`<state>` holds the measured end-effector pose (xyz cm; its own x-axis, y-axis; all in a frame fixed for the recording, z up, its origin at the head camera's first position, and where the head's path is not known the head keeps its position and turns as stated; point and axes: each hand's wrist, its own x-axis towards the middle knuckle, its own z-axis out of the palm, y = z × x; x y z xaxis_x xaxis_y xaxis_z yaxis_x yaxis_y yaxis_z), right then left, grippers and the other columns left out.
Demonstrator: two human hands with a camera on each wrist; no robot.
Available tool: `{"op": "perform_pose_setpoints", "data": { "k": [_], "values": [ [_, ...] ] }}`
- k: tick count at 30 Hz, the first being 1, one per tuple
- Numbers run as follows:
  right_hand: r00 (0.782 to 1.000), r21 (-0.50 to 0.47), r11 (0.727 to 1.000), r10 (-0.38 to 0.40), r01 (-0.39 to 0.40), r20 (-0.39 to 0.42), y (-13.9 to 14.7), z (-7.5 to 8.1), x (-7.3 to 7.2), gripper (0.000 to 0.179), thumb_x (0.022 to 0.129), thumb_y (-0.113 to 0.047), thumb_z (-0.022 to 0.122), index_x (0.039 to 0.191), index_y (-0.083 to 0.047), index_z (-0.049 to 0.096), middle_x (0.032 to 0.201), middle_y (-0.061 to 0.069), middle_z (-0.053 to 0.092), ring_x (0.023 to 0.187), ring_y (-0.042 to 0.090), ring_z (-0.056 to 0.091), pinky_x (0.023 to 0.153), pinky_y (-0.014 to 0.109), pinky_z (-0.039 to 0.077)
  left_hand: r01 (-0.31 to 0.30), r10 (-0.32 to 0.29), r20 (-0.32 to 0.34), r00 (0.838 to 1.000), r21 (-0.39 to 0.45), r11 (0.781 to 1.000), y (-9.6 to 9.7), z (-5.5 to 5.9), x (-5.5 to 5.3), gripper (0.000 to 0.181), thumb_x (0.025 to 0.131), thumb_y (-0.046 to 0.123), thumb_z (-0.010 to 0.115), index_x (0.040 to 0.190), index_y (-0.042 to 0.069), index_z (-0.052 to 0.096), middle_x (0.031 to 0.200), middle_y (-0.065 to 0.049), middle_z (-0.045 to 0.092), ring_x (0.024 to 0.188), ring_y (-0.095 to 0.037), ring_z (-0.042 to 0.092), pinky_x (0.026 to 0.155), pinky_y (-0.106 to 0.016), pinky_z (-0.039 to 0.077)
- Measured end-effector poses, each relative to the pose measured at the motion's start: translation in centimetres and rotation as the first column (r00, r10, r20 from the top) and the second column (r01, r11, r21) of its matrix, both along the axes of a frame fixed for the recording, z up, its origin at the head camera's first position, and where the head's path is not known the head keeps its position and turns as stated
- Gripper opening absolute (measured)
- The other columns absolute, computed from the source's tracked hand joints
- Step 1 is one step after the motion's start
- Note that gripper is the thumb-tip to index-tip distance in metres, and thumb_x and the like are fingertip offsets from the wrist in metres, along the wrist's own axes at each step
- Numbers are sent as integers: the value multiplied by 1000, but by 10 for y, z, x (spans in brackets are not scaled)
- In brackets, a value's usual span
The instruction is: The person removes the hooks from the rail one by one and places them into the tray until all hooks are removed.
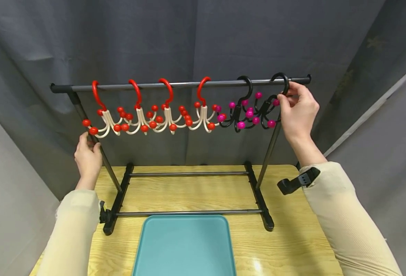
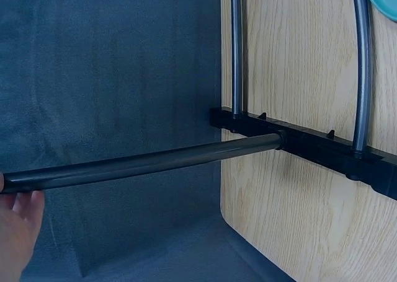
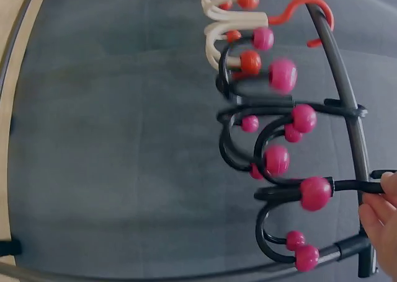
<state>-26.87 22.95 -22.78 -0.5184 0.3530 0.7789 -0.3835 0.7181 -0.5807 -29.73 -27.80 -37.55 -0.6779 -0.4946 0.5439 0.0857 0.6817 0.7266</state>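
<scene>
A dark metal rack has a top rail (image 1: 185, 84) bearing several multi-prong hook hangers. Near the rail's right end, my right hand (image 1: 300, 111) pinches the black hook of the end hanger (image 3: 315, 193), whose prongs are tipped with magenta balls. That hook loops over the rail, and the hanger is tilted. Beside it hangs a second black hanger (image 1: 237, 112), its prongs close to the first one's. My left hand (image 1: 88, 163) grips the rack's left post (image 2: 155, 163) below the leftmost cream hanger (image 1: 108, 120); in the left wrist view, only fingertips and part of the palm show.
Cream hangers with red hooks (image 1: 168, 91) and red balls hang along the rail's left and middle. The rack's black feet (image 1: 121, 201) stand on a wooden table (image 1: 292, 214). A teal tray (image 1: 189, 247) lies at the front, by the lower crossbar. Grey curtains surround everything.
</scene>
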Motion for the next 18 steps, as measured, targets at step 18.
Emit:
{"op": "perform_pose_setpoints", "data": {
  "k": [18],
  "values": [
    [1000, -109, 994, 24, -23, 9, 1, 6, 17, 23, 83, -16, 64, 102, -5, 57, 91, -5, 59, 80, 0, 62, 74, 13, 46, 7, -7, 1, 1000, 0, 1000, 1, 2, 0, 39, 88, 9, 54, 126, 11, 45, 103, -21, 59, 91, -36, 60, 84, -49, 40]
  ]
}}
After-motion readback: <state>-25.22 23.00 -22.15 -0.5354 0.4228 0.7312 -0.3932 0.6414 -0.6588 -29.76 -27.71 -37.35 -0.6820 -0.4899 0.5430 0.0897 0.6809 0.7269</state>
